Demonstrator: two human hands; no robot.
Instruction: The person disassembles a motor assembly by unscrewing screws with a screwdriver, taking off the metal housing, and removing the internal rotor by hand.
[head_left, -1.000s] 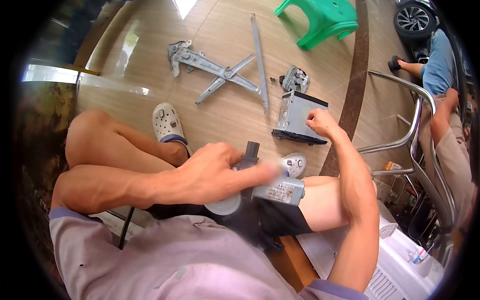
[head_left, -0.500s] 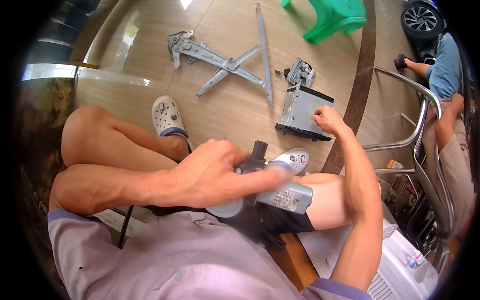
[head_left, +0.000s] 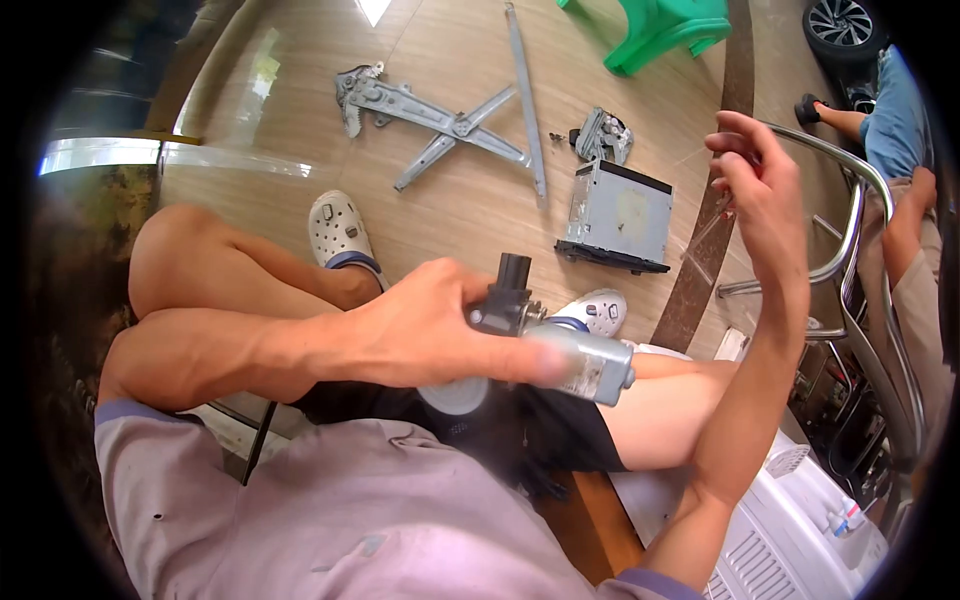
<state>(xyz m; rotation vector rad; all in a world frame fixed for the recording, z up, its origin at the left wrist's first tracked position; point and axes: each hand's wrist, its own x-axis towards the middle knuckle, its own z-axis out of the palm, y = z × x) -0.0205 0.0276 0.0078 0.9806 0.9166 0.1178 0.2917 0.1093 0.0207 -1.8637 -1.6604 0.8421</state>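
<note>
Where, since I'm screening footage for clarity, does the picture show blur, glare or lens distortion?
Head view: the left hand is smeared at its thumb tip, along with part of the grey motor-like piece it holds; head view: white glare lies on the glossy floor; head view: black, curved borders suggest a wide-angle lens.

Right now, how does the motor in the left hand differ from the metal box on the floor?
The motor is held in the left hand, while the metal box rests on the floor. A black stub juts from the motor; the metal box is flat-sided. Both show grey and black.
</note>
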